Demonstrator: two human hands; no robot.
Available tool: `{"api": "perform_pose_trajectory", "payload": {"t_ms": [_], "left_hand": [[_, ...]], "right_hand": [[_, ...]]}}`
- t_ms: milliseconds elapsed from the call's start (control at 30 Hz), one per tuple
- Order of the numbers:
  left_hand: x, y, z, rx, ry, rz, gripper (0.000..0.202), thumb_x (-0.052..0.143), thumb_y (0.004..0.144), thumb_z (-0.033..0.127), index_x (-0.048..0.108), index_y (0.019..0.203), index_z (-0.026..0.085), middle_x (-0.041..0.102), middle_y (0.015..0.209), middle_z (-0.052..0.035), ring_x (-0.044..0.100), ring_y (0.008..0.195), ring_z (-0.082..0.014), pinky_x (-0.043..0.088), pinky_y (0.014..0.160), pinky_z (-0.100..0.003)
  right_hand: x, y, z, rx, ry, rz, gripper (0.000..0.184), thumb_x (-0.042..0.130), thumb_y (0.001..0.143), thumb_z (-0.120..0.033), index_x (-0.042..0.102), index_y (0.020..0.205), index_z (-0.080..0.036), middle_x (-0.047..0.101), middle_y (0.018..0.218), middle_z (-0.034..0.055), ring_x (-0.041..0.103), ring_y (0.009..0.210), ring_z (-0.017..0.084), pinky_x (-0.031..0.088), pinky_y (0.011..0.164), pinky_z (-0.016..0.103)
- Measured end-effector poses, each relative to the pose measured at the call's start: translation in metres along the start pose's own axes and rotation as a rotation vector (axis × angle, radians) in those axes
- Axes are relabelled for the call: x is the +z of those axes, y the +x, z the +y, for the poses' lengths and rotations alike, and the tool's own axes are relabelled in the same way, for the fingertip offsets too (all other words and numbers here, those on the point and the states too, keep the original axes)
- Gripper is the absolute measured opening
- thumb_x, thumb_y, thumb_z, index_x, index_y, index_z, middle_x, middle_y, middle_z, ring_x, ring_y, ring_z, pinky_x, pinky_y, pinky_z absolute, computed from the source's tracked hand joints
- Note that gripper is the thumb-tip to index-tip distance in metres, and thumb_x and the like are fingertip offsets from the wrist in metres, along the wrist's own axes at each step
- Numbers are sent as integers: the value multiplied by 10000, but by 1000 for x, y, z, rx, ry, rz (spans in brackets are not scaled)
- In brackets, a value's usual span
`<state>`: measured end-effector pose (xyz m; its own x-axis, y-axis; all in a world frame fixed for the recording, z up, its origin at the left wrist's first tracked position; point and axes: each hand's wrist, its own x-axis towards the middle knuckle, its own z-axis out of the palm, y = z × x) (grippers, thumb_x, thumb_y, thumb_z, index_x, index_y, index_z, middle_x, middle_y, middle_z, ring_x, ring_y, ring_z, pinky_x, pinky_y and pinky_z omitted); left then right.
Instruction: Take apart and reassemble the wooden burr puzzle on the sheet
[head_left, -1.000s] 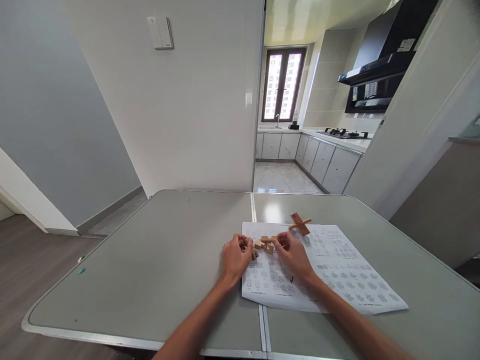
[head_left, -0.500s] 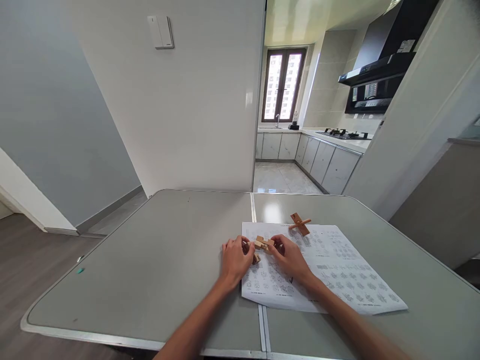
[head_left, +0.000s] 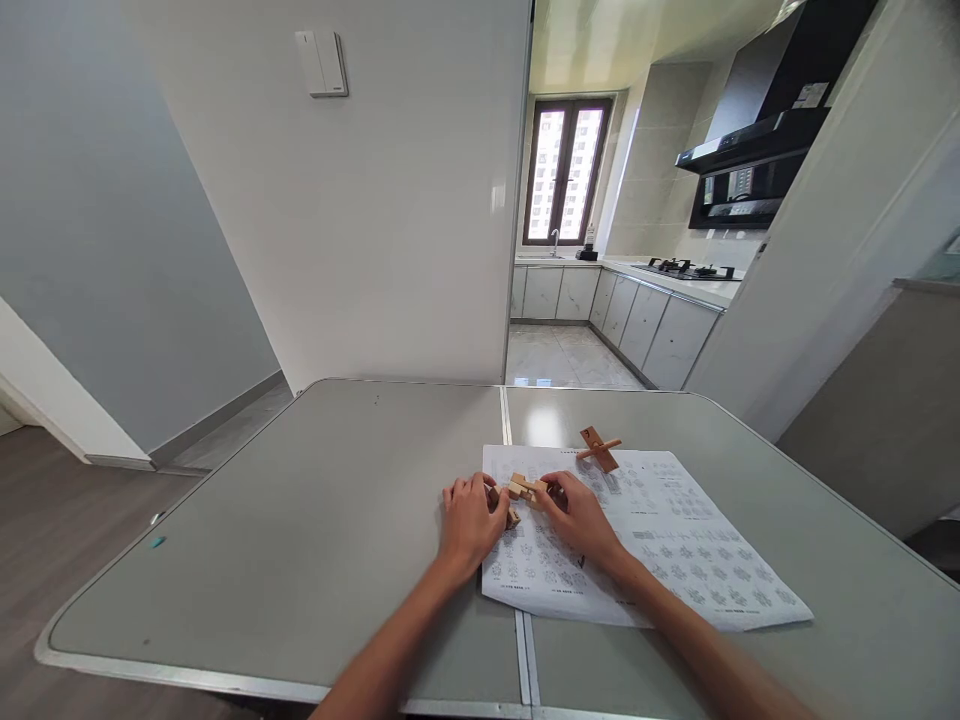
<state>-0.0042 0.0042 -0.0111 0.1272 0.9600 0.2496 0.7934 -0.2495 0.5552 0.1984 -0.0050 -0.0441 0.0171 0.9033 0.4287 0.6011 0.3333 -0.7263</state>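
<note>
A: What is the right hand (head_left: 577, 512) doing?

B: Its thumb and fingers pinch the near end of the notched wooden blocks (head_left: 528, 488), a pale cluster in the gap between the two hands

A: And the left hand (head_left: 472, 515)?

B: Fingers curled, thumb beside the cluster; I cannot tell whether it grips anything. A darker wooden block (head_left: 513, 519) with a black mark sits just under that thumb

A: What lies around them?

B: The printed sheet (head_left: 720, 570) spreads under the cluster and out to the right of the right hand. Beyond that hand are crossed wooden pieces (head_left: 598, 450), standing apart from the grip. Far left of the left hand, a teal scrap (head_left: 157, 542) lies on the grey table (head_left: 300, 520)
</note>
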Motion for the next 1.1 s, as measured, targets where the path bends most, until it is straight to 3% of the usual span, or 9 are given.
{"api": "perform_pose_trajectory", "payload": {"t_ms": [400, 1100], "left_hand": [[-2, -1, 3, -13, 68, -13, 242, 515, 1005, 404, 653, 1041, 209, 749, 1051, -90, 626, 1110, -304, 373, 969, -431], [0, -1, 2, -7, 84, 6, 219, 539, 990, 375, 636, 1095, 209, 737, 1110, -91, 630, 1128, -288, 400, 980, -430]], "right_hand": [[3, 1, 10, 9, -2, -48, 400, 488, 1023, -547, 673, 1026, -192, 678, 1063, 136, 649, 924, 280, 532, 819, 429], [1, 1, 7, 6, 2, -61, 348, 495, 1022, -496, 683, 1003, -203, 676, 1064, 134, 648, 934, 281, 536, 825, 439]]}}
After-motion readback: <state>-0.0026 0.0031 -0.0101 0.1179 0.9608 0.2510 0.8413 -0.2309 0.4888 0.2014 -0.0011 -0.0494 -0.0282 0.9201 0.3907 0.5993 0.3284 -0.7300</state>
